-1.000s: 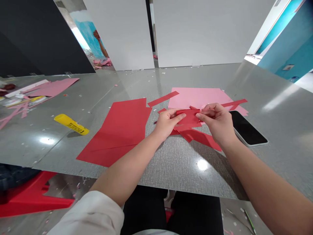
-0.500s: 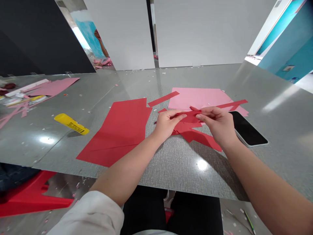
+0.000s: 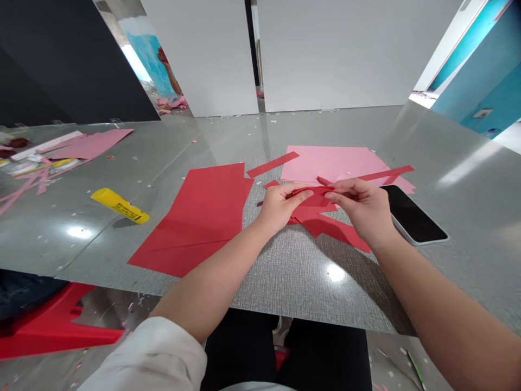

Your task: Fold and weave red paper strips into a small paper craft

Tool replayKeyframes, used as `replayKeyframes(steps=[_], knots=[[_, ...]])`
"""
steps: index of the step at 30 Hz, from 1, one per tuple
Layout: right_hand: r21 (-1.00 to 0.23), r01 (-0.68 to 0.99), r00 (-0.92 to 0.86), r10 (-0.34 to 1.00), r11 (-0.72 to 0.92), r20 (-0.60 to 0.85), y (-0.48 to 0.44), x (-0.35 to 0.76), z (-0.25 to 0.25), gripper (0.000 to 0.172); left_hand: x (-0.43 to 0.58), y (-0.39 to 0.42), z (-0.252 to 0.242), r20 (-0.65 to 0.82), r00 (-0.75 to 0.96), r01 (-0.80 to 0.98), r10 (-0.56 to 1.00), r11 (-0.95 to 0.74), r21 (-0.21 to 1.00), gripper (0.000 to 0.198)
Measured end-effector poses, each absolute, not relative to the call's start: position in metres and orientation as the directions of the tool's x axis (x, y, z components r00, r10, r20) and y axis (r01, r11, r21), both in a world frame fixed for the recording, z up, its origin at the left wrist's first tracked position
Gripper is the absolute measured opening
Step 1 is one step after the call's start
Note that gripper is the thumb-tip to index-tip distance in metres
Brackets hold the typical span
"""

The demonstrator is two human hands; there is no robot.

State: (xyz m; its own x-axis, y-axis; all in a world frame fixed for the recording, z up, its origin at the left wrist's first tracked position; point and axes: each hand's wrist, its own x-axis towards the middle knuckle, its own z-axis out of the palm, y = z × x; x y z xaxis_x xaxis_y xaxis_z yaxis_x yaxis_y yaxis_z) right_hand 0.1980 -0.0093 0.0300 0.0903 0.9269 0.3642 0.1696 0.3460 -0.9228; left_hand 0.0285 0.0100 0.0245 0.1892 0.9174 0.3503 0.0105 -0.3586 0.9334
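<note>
Between my two hands is a small piece of red paper (image 3: 319,196), held a little above the table. My left hand (image 3: 279,206) pinches its left side between thumb and fingers. On its right side my right hand (image 3: 362,203) does the same, thumb toward me. Beneath the hands lie red paper scraps (image 3: 342,231), partly hidden by them. Left of my left forearm rest large red paper sheets (image 3: 203,212). Pink paper sheets (image 3: 334,160) lie just beyond my hands, with red strips (image 3: 272,164) near and across them.
A phone (image 3: 415,214) lies right of my right hand. Far to the left is a yellow tube (image 3: 120,205). Pink paper and strips (image 3: 89,145) lie at the table's left. White and black panels (image 3: 358,54) stand along the back. A red stool (image 3: 52,326) is at lower left.
My hands keep their grip on the small red paper, and its near face is slightly more tilted. Everything else stays in place.
</note>
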Motion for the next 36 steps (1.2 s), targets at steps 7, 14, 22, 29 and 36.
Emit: replayKeyframes(steps=[7, 14, 22, 29, 36], knots=[[-0.933, 0.158, 0.102, 0.934, 0.323, 0.341, -0.0098, 0.1968, 0.0306, 0.014, 0.0288, 0.0089, 0.0252, 0.373, 0.158, 0.033, 0.914, -0.382, 0.923, 0.017], [-0.946, 0.162, 0.163, 0.938, 0.282, 0.307, -0.0071, 0.1982, 0.0254, 0.014, 0.0296, 0.0089, 0.0249, 0.312, 0.174, 0.015, 0.934, -0.319, 0.948, 0.018], [-0.957, 0.169, 0.173, 0.948, 0.237, 0.266, -0.0080, 0.1973, 0.0277, 0.018, 0.0301, 0.0083, 0.0261, 0.258, 0.176, 0.005, 0.950, -0.263, 0.965, 0.018], [-0.962, 0.139, 0.190, 0.947, 0.234, 0.258, -0.0102, 0.1931, 0.0339, 0.010, 0.0300, 0.0090, 0.0242, 0.251, 0.200, -0.025, 0.947, -0.251, 0.968, 0.019], [-0.964, 0.142, 0.187, 0.950, 0.224, 0.248, -0.0087, 0.1943, 0.0324, 0.012, 0.0301, 0.0091, 0.0234, 0.219, 0.209, -0.012, 0.953, -0.221, 0.975, 0.022]])
